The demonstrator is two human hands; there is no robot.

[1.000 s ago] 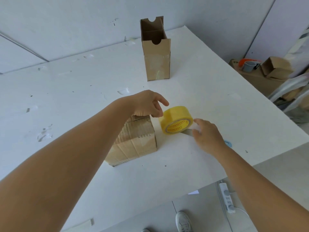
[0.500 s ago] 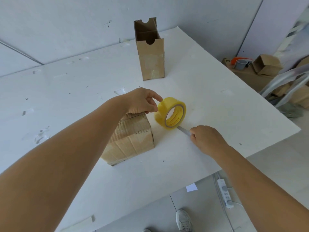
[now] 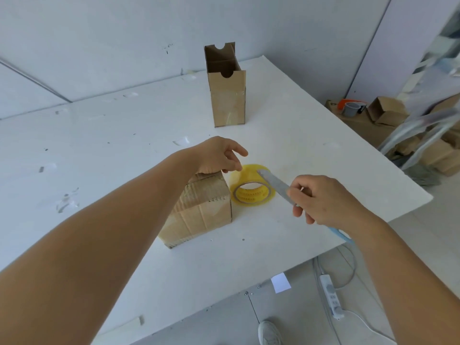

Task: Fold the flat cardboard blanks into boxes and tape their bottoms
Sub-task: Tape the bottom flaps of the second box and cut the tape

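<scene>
While the right hand curls its fingers round a blue-handled blade tool, grey blade pointing up-left over the yellow tape roll, the left hand hangs just above the near box with fingers loosely spread, gripping nothing; thumb tip close to the roll's top edge, contact can't be told. Tape roll lies on the desk, tilted, just beside the near box's right face, core facing the camera. Blade tip overlaps the roll's upper right rim. Near box sits on the desk under the left wrist, corrugated top side taped, glossy strip across it. Tall box stands upright farther back, open top with notched flaps, clear tape on its front, well apart from both hands. Off the desk's right edge: a stack of cardboard boxes and a grey cup. Floor below: white power strip, a white shoe
</scene>
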